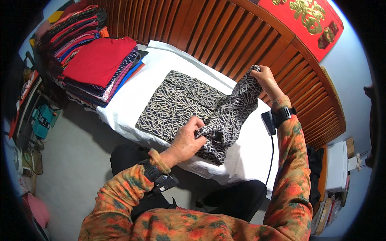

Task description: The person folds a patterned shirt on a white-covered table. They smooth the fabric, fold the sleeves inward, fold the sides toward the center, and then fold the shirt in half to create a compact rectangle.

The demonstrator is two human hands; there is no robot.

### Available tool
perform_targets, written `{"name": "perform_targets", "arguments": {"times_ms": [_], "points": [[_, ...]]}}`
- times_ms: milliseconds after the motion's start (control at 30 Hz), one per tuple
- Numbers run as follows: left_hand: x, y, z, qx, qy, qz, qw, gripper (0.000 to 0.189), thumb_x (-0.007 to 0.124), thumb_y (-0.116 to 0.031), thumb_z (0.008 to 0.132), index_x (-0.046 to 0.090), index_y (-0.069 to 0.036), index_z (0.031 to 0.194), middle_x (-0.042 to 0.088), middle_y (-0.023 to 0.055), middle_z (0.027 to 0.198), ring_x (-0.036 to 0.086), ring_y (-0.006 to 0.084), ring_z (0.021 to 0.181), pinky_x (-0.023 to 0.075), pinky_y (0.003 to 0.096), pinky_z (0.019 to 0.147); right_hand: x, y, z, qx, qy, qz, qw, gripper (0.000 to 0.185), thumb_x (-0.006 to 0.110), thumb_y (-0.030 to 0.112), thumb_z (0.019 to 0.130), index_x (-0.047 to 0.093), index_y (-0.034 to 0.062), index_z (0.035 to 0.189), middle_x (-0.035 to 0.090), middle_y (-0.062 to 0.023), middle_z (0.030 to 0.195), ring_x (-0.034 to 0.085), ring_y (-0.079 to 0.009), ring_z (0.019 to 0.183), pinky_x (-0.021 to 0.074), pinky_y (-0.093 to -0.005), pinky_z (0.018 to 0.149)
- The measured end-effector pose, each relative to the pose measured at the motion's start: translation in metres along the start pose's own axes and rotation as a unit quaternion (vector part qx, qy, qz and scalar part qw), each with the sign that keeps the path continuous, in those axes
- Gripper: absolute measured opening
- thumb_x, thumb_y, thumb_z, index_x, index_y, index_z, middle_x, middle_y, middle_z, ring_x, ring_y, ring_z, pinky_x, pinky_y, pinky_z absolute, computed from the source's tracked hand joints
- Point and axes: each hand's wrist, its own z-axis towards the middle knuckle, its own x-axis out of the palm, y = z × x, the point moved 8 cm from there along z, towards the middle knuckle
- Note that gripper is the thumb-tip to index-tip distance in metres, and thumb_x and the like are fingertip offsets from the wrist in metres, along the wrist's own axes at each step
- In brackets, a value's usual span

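A black-and-cream patterned cloth garment point(178, 105) lies partly flat and folded in front of me. Its right-hand portion is lifted and bunched between my hands. My left hand point(188, 143) pinches a fold of it near the front edge between thumb and fingers. Further back and to the right, my right hand point(264, 79) grips another edge and holds it raised above the surface. Beneath the garment is a white sheet point(129, 99). Some of the garment's underside is hidden by the raised fold.
Folded clothes rise in a tall stack point(75, 33) at the back left, beside a pile topped by a red garment point(99, 61). A slatted wooden headboard point(211, 36) runs along the far side. A black cable point(271, 159) hangs from the device at my right wrist.
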Motion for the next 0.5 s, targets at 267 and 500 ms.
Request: {"name": "perform_targets", "arguments": {"times_ms": [267,500], "points": [[-0.099,0.013,-0.016,0.006,-0.103,0.023,0.994,0.030,0.061,-0.002,0.082,0.051,-0.001,0.110,0.064,0.0127,0.088,0.062,0.0212,0.077,0.0506,0.0358,0.073,0.080,0.101,0.041,-0.068,0.064,0.011,0.996,0.044,0.074,0.027,0.086,0.066,-0.0126,0.102,0.071,-0.0229,0.094,0.071,-0.0303,0.091,0.0545,-0.0421,0.078],[-0.136,0.036,-0.022,-0.047,-0.109,0.138,0.983,0.034,0.063,-0.007,0.080,0.051,-0.002,0.111,0.065,0.0205,0.091,0.064,0.0398,0.085,0.0499,0.0465,0.079,0.131,0.142,0.045,-0.078,0.093,-0.042,0.992,0.042,0.074,0.025,0.086,0.067,-0.0135,0.101,0.072,-0.0236,0.097,0.072,-0.0316,0.091,0.0556,-0.0419,0.078]]}}
